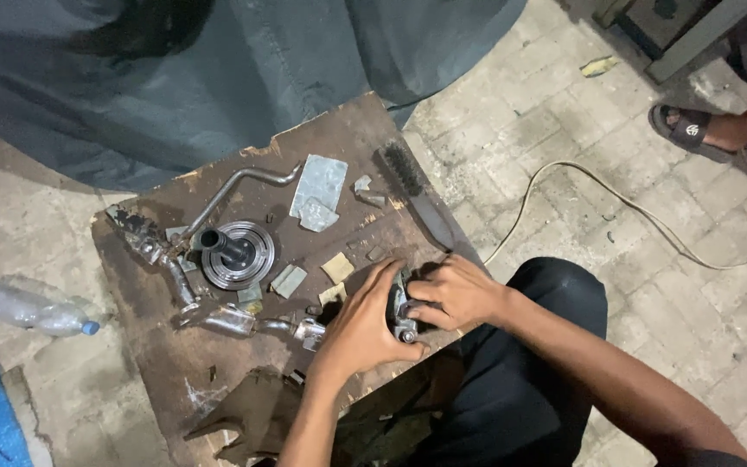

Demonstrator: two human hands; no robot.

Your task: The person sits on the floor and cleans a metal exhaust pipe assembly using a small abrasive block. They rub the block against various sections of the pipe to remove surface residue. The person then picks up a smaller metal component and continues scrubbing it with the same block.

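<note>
Both my hands meet at the near right edge of a dark, worn wooden board (166,363). My left hand (358,324) wraps over a small dark metal part (402,313) with a shiny bolt end showing below my fingers. Gripping the same part from the right is my right hand (453,291), fingers curled on it. Most of the part is hidden under the hands. Just left of my left hand lies a chrome bent lever assembly (235,322).
On the board lie a round grooved metal hub (237,253), a bent steel rod (235,186), a wire brush (417,199), a grey metal sheet piece (320,183) and small sandpaper scraps (337,268). A plastic bottle (32,309), a cable (616,195) and another person's sandalled foot (702,128) are on the brick floor.
</note>
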